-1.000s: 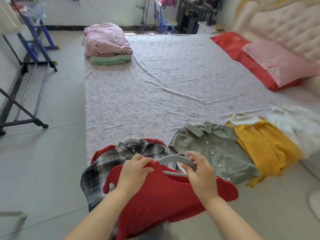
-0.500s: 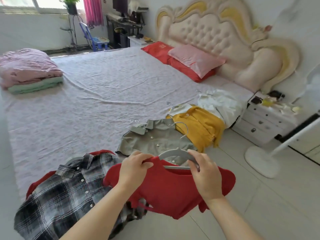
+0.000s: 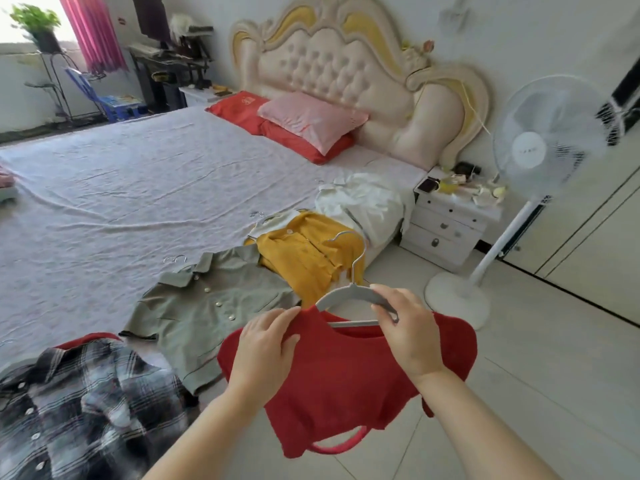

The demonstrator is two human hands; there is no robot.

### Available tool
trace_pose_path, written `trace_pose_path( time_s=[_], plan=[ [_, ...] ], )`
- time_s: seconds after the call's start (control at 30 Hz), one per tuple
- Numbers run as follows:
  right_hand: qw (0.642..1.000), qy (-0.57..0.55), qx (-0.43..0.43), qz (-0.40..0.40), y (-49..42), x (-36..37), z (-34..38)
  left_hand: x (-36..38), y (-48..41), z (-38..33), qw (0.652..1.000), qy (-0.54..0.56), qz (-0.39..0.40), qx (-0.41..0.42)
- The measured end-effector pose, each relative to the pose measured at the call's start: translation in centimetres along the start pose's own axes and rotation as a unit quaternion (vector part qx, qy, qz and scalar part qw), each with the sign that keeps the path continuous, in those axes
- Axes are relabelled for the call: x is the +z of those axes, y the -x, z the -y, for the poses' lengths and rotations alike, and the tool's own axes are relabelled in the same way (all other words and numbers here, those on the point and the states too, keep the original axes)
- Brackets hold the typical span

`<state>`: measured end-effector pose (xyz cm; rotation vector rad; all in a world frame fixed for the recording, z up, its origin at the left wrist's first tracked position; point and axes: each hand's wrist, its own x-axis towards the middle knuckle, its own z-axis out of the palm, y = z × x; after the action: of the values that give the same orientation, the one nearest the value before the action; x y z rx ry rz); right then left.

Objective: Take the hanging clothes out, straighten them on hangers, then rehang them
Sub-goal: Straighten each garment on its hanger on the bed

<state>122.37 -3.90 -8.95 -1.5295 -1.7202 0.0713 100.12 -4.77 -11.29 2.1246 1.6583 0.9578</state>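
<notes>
Hanging from a grey hanger (image 3: 349, 293), the red top (image 3: 346, 379) is held in the air just off the near edge of the bed (image 3: 138, 188), over the floor (image 3: 554, 375). The left hand (image 3: 266, 344) grips the top's left shoulder, thumb on the front and fingers curled over the fabric at the neckline. The right hand (image 3: 408, 336) has its fingers curled round the hanger's right arm, which shows bare above the neckline. The hanger's lower bar crosses the neck opening, and its hook points up and away from the person. A red loop (image 3: 341, 445) dangles at the top's hem.

Other clothes lie in a row along the near edge of the bed, each flat on the sheet. A green shirt (image 3: 207, 306) lies nearest the red top, its lower part hanging over the edge. A yellow top (image 3: 304, 251) overlaps the shirt's side towards the head of the bed, and a white garment (image 3: 363, 206) lies beyond that. A plaid shirt (image 3: 79, 403), blurred, lies on the other side of the green shirt with red cloth under it.

At the head of the bed a pink pillow (image 3: 308, 119) rests on a red one (image 3: 242, 107) against a tufted headboard (image 3: 346, 64). A white nightstand (image 3: 446, 226) stands just beside that corner of the bed, with a standing fan (image 3: 540, 140) next to it.
</notes>
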Motion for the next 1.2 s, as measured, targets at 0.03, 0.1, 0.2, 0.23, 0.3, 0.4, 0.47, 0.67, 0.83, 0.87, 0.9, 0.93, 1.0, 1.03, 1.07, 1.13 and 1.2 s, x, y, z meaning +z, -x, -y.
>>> trace_pose_path(
  time_s=[0.03,0.1,0.2,0.23,0.3,0.4,0.47,0.67,0.83,0.87,0.9,0.93,1.0,1.03,1.07,1.13,1.2],
  plan=[
    [1.000,0.005,-0.002,-0.004,-0.6,-0.5,-1.2,0.9,-0.6,-0.6,1.000,-0.003,0.006,0.001],
    [1.000,0.010,0.010,-0.006,-1.9,-1.1,-3.7,2.8,-2.3,-1.7,1.000,-0.009,0.019,0.003],
    [0.999,0.014,0.029,0.003,-3.9,-1.4,-7.1,5.5,-5.1,-2.9,0.999,-0.012,0.035,0.011],
    [0.999,0.014,0.032,0.004,-4.7,-1.5,-8.2,6.5,-6.3,-3.3,0.999,-0.013,0.038,0.016],
    [0.999,0.015,0.043,0.006,-6.7,-1.5,-10.8,8.6,-9.0,-3.8,0.999,-0.009,0.039,0.026],
    [0.998,0.024,0.063,0.010,-10.6,-0.8,-15.3,12.4,-13.9,-4.3,0.998,-0.003,0.039,0.038],
    [0.997,0.032,0.072,0.020,-13.4,-0.3,-18.1,14.6,-17.3,-4.7,0.998,0.003,0.046,0.032],
    [0.994,0.041,0.090,0.041,-21.9,0.5,-25.3,19.8,-26.8,-5.8,0.997,0.006,0.074,0.023],
    [0.994,0.039,0.093,0.049,-28.4,0.9,-31.0,23.7,-34.0,-7.6,0.996,-0.002,0.089,0.010],
    [0.994,0.037,0.092,0.050,-29.8,1.2,-32.3,24.6,-35.5,-7.9,0.996,-0.002,0.092,0.007],
    [0.994,0.035,0.089,0.053,-31.2,1.4,-33.7,25.6,-36.9,-8.2,0.996,-0.004,0.094,0.004],
    [0.994,0.032,0.085,0.058,-32.7,1.8,-35.3,26.9,-38.5,-8.4,0.996,-0.009,0.093,0.000],
    [0.995,0.022,0.075,0.068,-35.6,2.6,-37.9,28.9,-41.2,-8.9,0.996,-0.020,0.086,-0.014],
    [0.995,0.014,0.068,0.073,-37.1,2.8,-39.2,29.8,-42.6,-9.3,0.996,-0.020,0.082,-0.026],
    [0.995,0.010,0.060,0.081,-38.7,3.0,-40.3,30.6,-44.0,-9.8,0.996,-0.019,0.076,-0.037],
    [0.994,0.000,0.054,0.098,-41.7,3.2,-42.6,32.2,-46.6,-10.7,0.996,-0.019,0.068,-0.057],
    [0.992,-0.009,0.042,0.115,-44.4,3.3,-44.3,33.4,-48.8,-11.4,0.995,-0.022,0.061,-0.078]
  ],
)
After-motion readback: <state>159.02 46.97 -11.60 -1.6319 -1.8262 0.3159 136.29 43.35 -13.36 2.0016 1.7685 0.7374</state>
